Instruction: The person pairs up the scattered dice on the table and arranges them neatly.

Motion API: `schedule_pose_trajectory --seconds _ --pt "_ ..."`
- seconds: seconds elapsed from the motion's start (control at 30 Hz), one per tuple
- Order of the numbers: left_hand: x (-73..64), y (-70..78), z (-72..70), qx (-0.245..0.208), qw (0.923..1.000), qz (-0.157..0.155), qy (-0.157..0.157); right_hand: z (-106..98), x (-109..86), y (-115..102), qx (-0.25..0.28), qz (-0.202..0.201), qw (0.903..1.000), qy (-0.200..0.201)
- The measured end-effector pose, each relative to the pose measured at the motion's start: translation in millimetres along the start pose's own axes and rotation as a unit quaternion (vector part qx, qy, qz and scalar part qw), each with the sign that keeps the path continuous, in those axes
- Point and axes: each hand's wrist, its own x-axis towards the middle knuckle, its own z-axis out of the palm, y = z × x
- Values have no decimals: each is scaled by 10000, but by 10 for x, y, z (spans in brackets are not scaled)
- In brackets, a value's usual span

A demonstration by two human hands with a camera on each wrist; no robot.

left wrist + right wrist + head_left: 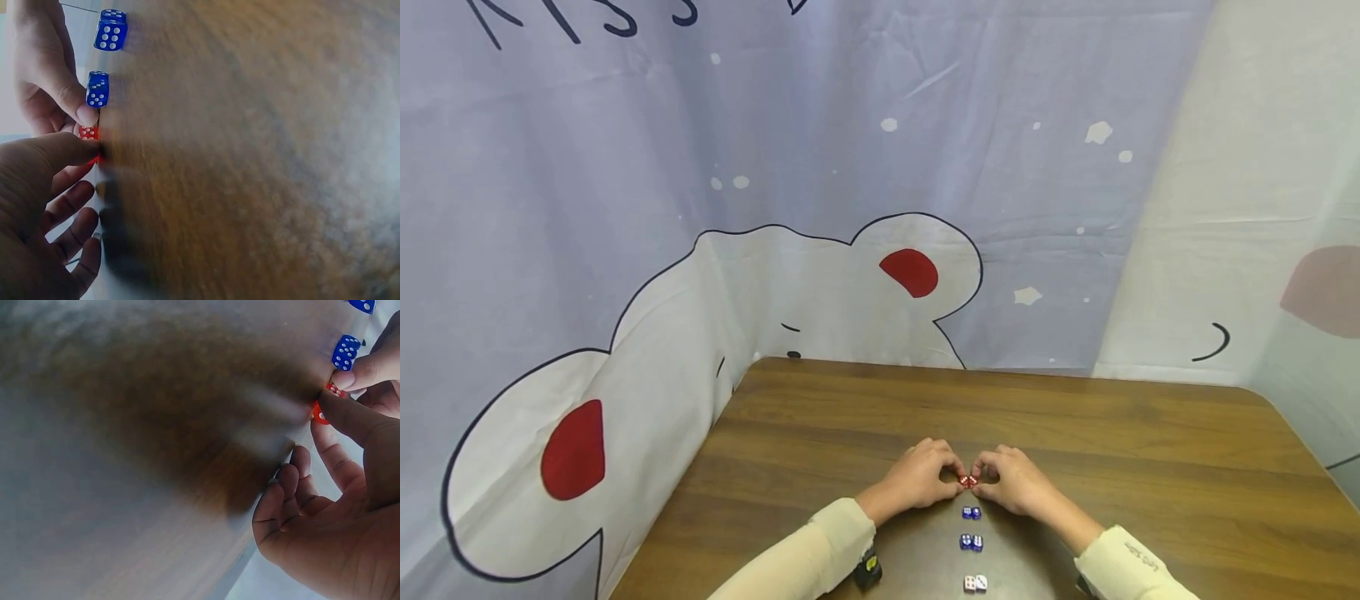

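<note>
Two red dice with white pips sit side by side on the wooden table point(820, 433). My left hand point(921, 477) pinches the left red die point(963, 481) between thumb and fingertip. The right red die point(973, 481) is pinched the same way by my right hand point(1015, 481). Up close in the left wrist view, the thumb covers part of a red die point(88, 132). In the right wrist view, red shows between thumb and index finger on a die point(320, 414). Nearer me lies a pair of blue dice point(972, 512), just below the hands.
A second pair of blue dice point(972, 542) and a pair of white dice point(975, 583) continue the column toward the near edge. A black wrist device point(868, 570) is on the left wrist. Behind the table hangs a printed curtain point(820, 292).
</note>
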Motion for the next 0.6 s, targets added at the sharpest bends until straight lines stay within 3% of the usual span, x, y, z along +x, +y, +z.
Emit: schedule_pose_trajectory --seconds 0.4,0.6 --pt "-11 -35 -3 -58 9998 211 -35 -34 15 2 137 171 9996 -197" --pt "-23 -99 -175 -283 9994 109 -148 -199 -1 42 216 282 9990 -260"
